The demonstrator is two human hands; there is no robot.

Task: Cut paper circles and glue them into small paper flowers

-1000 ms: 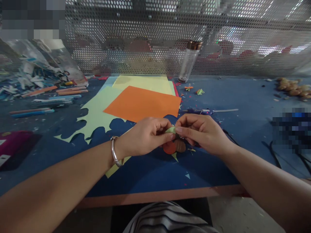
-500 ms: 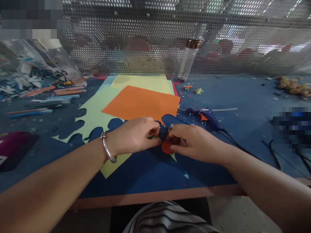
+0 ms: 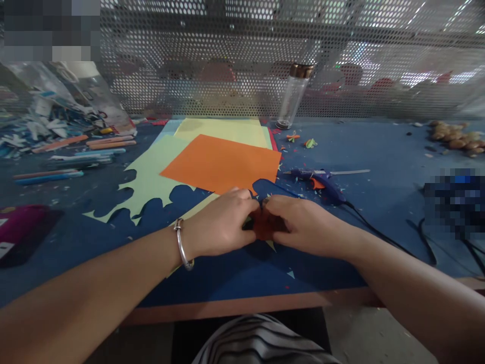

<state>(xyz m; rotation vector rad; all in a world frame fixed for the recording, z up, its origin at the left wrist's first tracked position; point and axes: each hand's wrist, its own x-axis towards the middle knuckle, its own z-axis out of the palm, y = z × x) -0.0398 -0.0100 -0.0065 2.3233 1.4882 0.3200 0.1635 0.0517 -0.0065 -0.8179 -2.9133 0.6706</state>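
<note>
A small orange paper disc [image 3: 262, 228], shaded by my fingers, lies low over the blue tabletop between my two hands. My left hand [image 3: 223, 225] is closed at its left side, thumb and curled fingers at the edge. My right hand [image 3: 312, 222] closes in from the other side, with its thumb by the disc's right edge. A hint of green shows inside the left fingers, too hidden to name. Beyond the right hand lies a blue glue gun [image 3: 329, 187] with a glue stick in it and an orange scrap [image 3: 317, 183] beside it.
An orange sheet [image 3: 223, 162] lies over a cut-out pale green sheet [image 3: 151, 177] and a yellow sheet [image 3: 223, 127]. Behind stand a glass bottle [image 3: 293, 96] and a perforated metal screen [image 3: 170, 76]. Coloured sticks [image 3: 100, 151] lie left; the gun's cord [image 3: 379, 232] runs right.
The light green piece pinched between both hands went out of sight. My right hand lowered to the orange disc, uncovering the glue gun; my left hand drew back left, then returned beside the disc.
</note>
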